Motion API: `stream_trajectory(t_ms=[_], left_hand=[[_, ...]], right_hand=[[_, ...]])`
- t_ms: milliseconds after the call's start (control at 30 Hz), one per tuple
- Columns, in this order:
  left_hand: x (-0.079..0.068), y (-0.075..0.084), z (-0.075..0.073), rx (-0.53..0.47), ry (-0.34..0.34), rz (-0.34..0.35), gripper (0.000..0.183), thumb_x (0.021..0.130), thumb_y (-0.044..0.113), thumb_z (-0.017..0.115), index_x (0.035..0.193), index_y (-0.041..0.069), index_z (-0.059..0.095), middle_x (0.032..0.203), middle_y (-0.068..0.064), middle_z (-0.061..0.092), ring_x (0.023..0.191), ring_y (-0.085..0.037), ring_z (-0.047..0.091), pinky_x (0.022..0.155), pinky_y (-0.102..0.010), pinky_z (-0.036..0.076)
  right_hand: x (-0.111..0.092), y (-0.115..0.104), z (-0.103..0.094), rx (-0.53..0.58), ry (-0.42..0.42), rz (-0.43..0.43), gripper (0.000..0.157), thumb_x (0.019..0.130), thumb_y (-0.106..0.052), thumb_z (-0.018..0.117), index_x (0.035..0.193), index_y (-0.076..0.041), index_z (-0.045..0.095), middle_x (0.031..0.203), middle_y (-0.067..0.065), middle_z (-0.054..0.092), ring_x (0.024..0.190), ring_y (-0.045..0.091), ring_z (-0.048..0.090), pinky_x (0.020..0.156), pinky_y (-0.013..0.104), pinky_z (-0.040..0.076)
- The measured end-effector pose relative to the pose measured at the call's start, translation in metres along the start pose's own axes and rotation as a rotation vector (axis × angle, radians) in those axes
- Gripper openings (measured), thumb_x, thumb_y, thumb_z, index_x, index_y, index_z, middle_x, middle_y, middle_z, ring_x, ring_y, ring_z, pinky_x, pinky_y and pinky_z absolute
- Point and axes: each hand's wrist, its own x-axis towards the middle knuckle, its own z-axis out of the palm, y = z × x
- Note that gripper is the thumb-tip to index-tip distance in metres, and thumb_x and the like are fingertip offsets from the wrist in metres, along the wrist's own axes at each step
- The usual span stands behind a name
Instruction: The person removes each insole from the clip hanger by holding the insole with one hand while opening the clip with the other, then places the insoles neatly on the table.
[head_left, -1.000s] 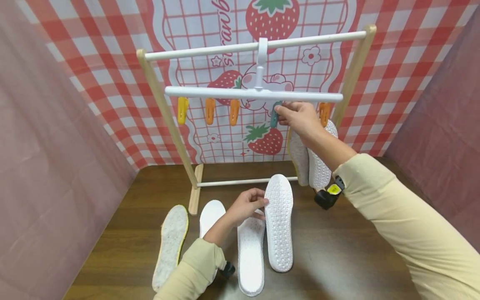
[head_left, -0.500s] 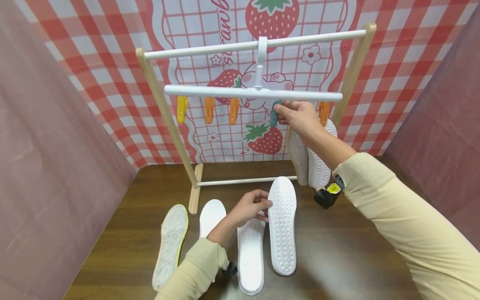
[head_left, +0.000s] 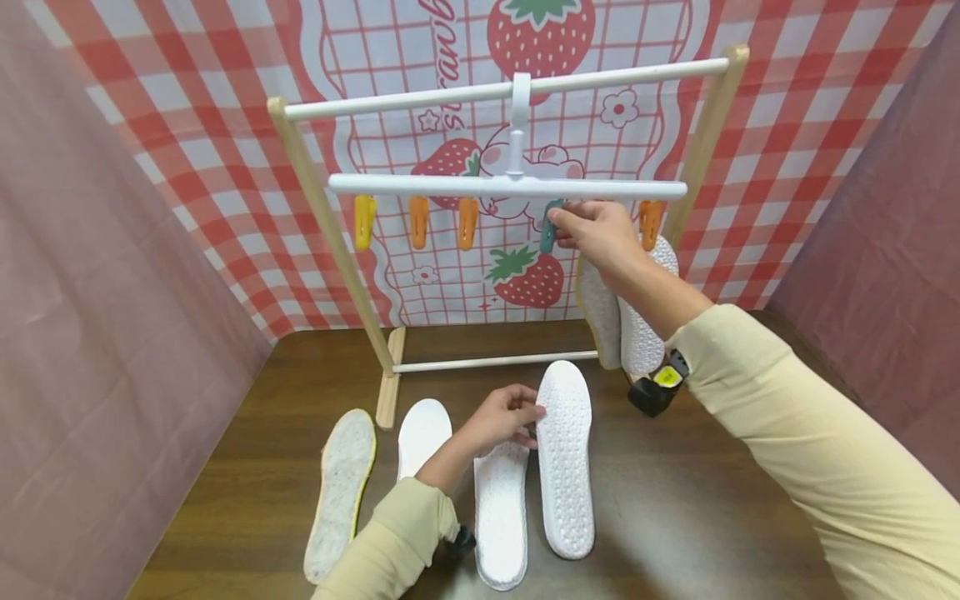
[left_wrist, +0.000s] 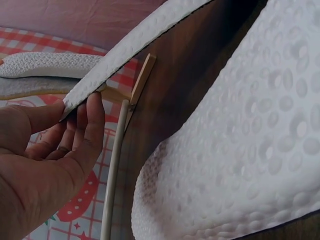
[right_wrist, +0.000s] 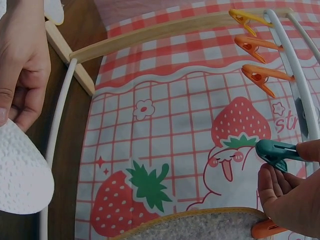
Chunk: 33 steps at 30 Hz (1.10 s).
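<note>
My left hand (head_left: 498, 423) pinches the side edge of a white dimpled insole (head_left: 567, 475), raised upright above the table; thumb and fingers grip its edge (left_wrist: 135, 47) in the left wrist view. Up at the hanger, my right hand (head_left: 603, 237) pinches a teal clothespin (head_left: 547, 229) hanging from the white bar. In the right wrist view nothing sits in the teal clothespin's jaws. Behind the right forearm, a grey insole (head_left: 600, 321) with yellow edging and a white insole (head_left: 641, 342) hang. An orange clothespin (head_left: 649, 225) is above the white one.
A yellow clothespin (head_left: 364, 222) and two orange ones hang on the bar's left half. The white hanger (head_left: 420, 185) hooks over a wooden rack (head_left: 337, 242). On the table (head_left: 255, 467) lie a grey insole (head_left: 341, 492) and two white insoles (head_left: 501, 517), one partly behind the left arm.
My left hand has shifted slightly right and down, carrying the white insole with it. The right hand keeps its pinch on the teal clothespin, nearly still.
</note>
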Motion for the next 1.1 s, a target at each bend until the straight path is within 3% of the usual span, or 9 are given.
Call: stream_trajectory(t_ms=[400,567,767,1100], left_hand=[[0.0010,-0.0044,-0.0017,0.049,0.017,-0.030,0.026,0.092,0.008,0.057,0.114,-0.005,0.052,0.082,-0.006,0.054,0.065,-0.015,0.056,0.060,-0.030,0.058],[0.0015,-0.0070,-0.0027,0.146,0.030,-0.018,0.027,0.091,0.011,0.059,0.112,-0.005,0.054,0.082,-0.007,0.055,0.065,-0.017,0.059,0.061,-0.033,0.058],[0.0010,-0.0077,-0.0039,0.269,0.055,0.007,0.026,0.089,0.015,0.062,0.107,-0.003,0.057,0.076,-0.004,0.054,0.061,-0.014,0.057,0.056,-0.027,0.053],[0.0023,-0.0099,-0.0026,0.405,0.057,-0.046,0.031,0.088,0.019,0.065,0.109,-0.003,0.059,0.071,-0.006,0.057,0.051,-0.011,0.051,0.048,-0.021,0.043]], right_hand=[[-0.0004,-0.0006,0.0000,0.020,0.002,-0.003,0.041,0.094,-0.021,0.056,0.125,0.006,0.052,0.116,0.015,0.061,0.077,0.001,0.058,0.093,0.030,0.050],[-0.0001,-0.0006,0.0003,0.014,0.001,0.003,0.042,0.095,-0.021,0.055,0.126,0.005,0.052,0.122,0.018,0.059,0.079,0.002,0.057,0.093,0.029,0.050],[0.0001,-0.0008,0.0001,0.023,-0.011,0.003,0.043,0.095,-0.022,0.055,0.128,0.005,0.050,0.126,0.020,0.057,0.081,0.003,0.058,0.095,0.030,0.049],[0.0011,0.0011,0.0002,0.027,-0.011,0.005,0.041,0.095,-0.021,0.054,0.127,0.004,0.051,0.120,0.015,0.059,0.082,0.003,0.058,0.095,0.030,0.049]])
